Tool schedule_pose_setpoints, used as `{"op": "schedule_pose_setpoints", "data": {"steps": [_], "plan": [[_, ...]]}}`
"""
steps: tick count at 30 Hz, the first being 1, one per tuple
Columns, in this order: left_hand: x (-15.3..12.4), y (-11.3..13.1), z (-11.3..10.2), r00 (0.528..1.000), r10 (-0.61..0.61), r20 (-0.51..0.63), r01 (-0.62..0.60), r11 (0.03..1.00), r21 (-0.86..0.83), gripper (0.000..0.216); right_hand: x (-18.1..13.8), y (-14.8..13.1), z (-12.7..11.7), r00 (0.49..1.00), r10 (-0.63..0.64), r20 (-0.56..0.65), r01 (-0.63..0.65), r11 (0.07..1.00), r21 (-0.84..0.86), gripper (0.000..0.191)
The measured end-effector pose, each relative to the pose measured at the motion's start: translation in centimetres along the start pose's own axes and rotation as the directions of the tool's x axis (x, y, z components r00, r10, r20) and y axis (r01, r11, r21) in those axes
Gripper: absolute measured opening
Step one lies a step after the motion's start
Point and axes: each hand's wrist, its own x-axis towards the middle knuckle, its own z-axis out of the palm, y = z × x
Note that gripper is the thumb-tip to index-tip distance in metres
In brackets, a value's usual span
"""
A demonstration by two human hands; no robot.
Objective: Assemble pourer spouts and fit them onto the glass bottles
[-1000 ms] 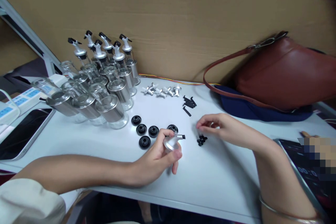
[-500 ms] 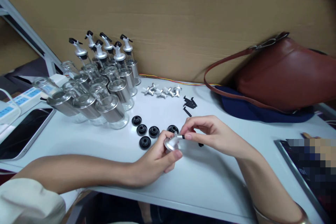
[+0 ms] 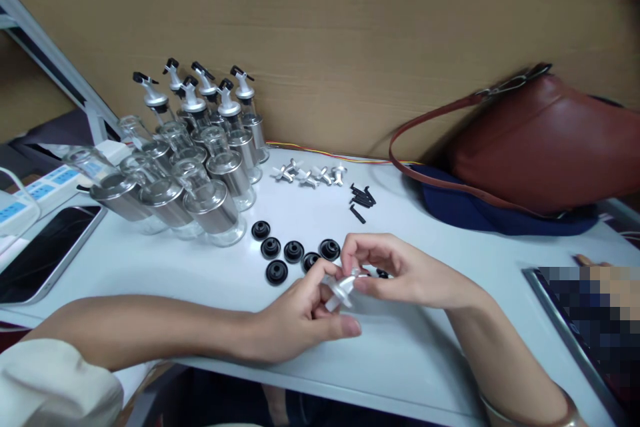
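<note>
Left hand (image 3: 305, 320) pinches silver pourer spout (image 3: 341, 288); right hand (image 3: 395, 273) closes fingertips on its tip.
Fitting step, judged; next needs steady alignment. Black gaskets (image 3: 294, 252) just beyond on desk (image 3: 430, 347).

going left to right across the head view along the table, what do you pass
tablet → glass bottles with steel sleeves → black round caps → left hand → silver pourer spout → right hand → brown leather bag
</note>
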Motion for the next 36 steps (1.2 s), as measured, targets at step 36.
{"op": "schedule_pose_setpoints", "data": {"steps": [36], "plan": [[-0.6,4.8,-2.1,0.977,0.068,0.203,-0.202,-0.019,0.979,0.018,-0.4,1.5,-1.2,0.891,-0.202,-0.407,0.262,0.96,0.099,0.007]]}}
